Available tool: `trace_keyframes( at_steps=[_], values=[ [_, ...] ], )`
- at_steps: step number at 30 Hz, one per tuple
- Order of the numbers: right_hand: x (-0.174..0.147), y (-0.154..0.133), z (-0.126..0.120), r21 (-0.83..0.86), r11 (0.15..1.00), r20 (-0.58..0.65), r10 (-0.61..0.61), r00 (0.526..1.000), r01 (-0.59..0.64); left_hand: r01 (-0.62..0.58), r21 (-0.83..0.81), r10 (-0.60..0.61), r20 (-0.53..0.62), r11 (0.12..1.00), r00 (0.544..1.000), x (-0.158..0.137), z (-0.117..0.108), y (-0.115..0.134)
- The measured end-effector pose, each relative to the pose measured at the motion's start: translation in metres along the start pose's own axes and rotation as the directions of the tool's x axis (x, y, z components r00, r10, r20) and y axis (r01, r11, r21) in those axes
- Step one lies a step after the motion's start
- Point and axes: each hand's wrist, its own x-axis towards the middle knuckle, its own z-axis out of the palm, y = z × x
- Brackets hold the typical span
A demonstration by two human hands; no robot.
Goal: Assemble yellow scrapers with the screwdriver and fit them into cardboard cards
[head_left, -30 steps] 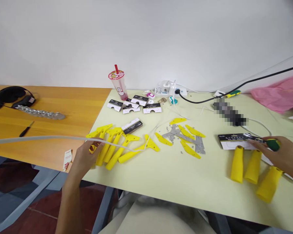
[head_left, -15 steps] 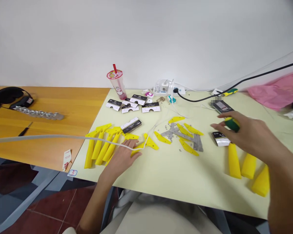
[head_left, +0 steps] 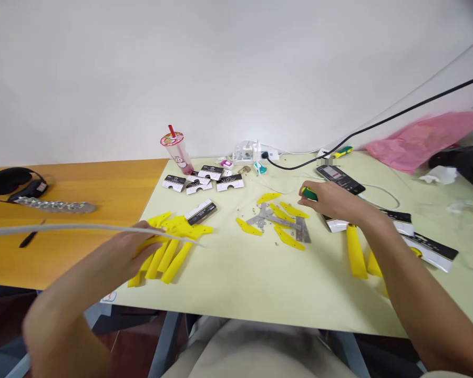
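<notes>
My left hand (head_left: 132,249) is closed around a yellow T-shaped handle (head_left: 147,242), over the left end of a row of similar yellow handles (head_left: 177,260) on the pale table. Part of the held piece is hidden by my fingers. At the right, my right hand (head_left: 331,202) grips a screwdriver with a green handle (head_left: 309,193), mostly covered by my fingers. Between the hands lie flat yellow pointed plates (head_left: 289,239), grey metal blades (head_left: 302,230) and several small screws (head_left: 276,243).
Black-and-white cards (head_left: 230,182) and a drink cup (head_left: 177,153) stand at the back, beside a power strip (head_left: 246,152). A phone (head_left: 341,179) lies behind my right hand, yellow grips (head_left: 357,254) below it. A white cable (head_left: 82,227) crosses in front of my left hand.
My left hand has moved left with the yellow handle, from beside the row to above its left end. My right hand still grips the screwdriver. The view has shifted right.
</notes>
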Motion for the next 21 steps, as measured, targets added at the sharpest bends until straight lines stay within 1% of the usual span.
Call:
trace_keyframes(
  at_steps=[1, 2, 3, 4, 5, 6, 7, 8, 9, 10, 11, 12, 13, 14, 15, 18, 21],
  values=[
    [0.002, 0.002, 0.0, 0.002, 1.0, 0.028, 0.006, 1.0, -0.006, -0.02, 0.04, 0.017, 0.063, 0.999, 0.998, 0.003, -0.012, 0.0],
    [0.005, 0.004, 0.0, 0.008, 1.0, 0.052, -0.001, 0.999, 0.001, -0.07, 0.108, 0.061, 0.087, 0.992, 0.994, 0.007, -0.022, 0.001],
    [0.007, 0.005, 0.0, 0.013, 1.0, 0.07, -0.017, 0.997, 0.016, -0.113, 0.153, 0.101, 0.088, 0.982, 0.991, 0.01, -0.03, 0.004],
    [0.009, 0.006, 0.0, 0.018, 0.999, 0.083, -0.035, 0.996, 0.033, -0.17, 0.154, 0.16, 0.078, 0.973, 0.984, 0.014, -0.034, 0.009],
    [0.01, 0.006, 0.001, 0.021, 0.999, 0.089, -0.051, 0.995, 0.049, -0.203, 0.131, 0.2, 0.038, 0.97, 0.979, 0.018, -0.035, 0.015],
    [0.012, 0.007, 0.001, 0.024, 0.998, 0.094, -0.063, 0.994, 0.061, -0.204, 0.093, 0.205, 0.002, 0.975, 0.979, 0.022, -0.033, 0.024],
    [0.014, 0.008, 0.001, 0.028, 0.997, 0.101, -0.073, 0.992, 0.07, -0.181, 0.023, 0.182, -0.061, 0.983, 0.981, 0.026, -0.027, 0.034],
    [0.015, 0.008, 0.002, 0.034, 0.996, 0.11, -0.082, 0.991, 0.079, -0.166, -0.108, 0.15, -0.142, 0.98, 0.978, 0.03, -0.017, 0.045],
    [0.017, 0.009, 0.002, 0.038, 0.995, 0.12, -0.091, 0.989, 0.087, -0.182, -0.282, 0.12, -0.224, 0.942, 0.967, 0.035, -0.006, 0.057],
    [0.019, 0.009, 0.002, 0.043, 0.994, 0.134, -0.101, 0.986, 0.096, -0.211, -0.463, 0.101, -0.252, 0.861, 0.962, 0.041, 0.007, 0.07],
    [0.021, 0.009, 0.001, 0.049, 0.994, 0.15, -0.107, 0.983, 0.101, -0.261, -0.624, 0.104, -0.277, 0.737, 0.955, 0.048, 0.02, 0.083],
    [0.023, 0.009, 0.0, 0.055, 0.994, 0.171, -0.107, 0.98, 0.099, -0.299, -0.733, 0.133, -0.277, 0.611, 0.952, 0.055, 0.033, 0.096],
    [0.025, 0.008, 0.0, 0.059, 0.994, 0.192, -0.099, 0.976, 0.089, -0.317, -0.81, 0.173, -0.266, 0.494, 0.948, 0.063, 0.044, 0.11],
    [0.027, 0.006, -0.001, 0.059, 0.996, 0.212, -0.084, 0.974, 0.074, -0.322, -0.859, 0.214, -0.254, 0.397, 0.943, 0.072, 0.054, 0.123],
    [0.029, 0.003, -0.002, 0.055, 0.997, 0.23, -0.071, 0.971, 0.059, -0.311, -0.893, 0.233, -0.244, 0.325, 0.942, 0.081, 0.063, 0.137],
    [0.033, -0.007, -0.001, 0.029, 0.999, 0.257, -0.047, 0.965, 0.041, -0.245, -0.947, 0.237, -0.195, 0.208, 0.952, 0.103, 0.081, 0.175],
    [0.036, -0.016, 0.003, 0.006, 0.999, 0.267, -0.038, 0.963, 0.037, -0.18, -0.977, 0.257, -0.147, 0.111, 0.955, 0.117, 0.092, 0.202]
  ],
)
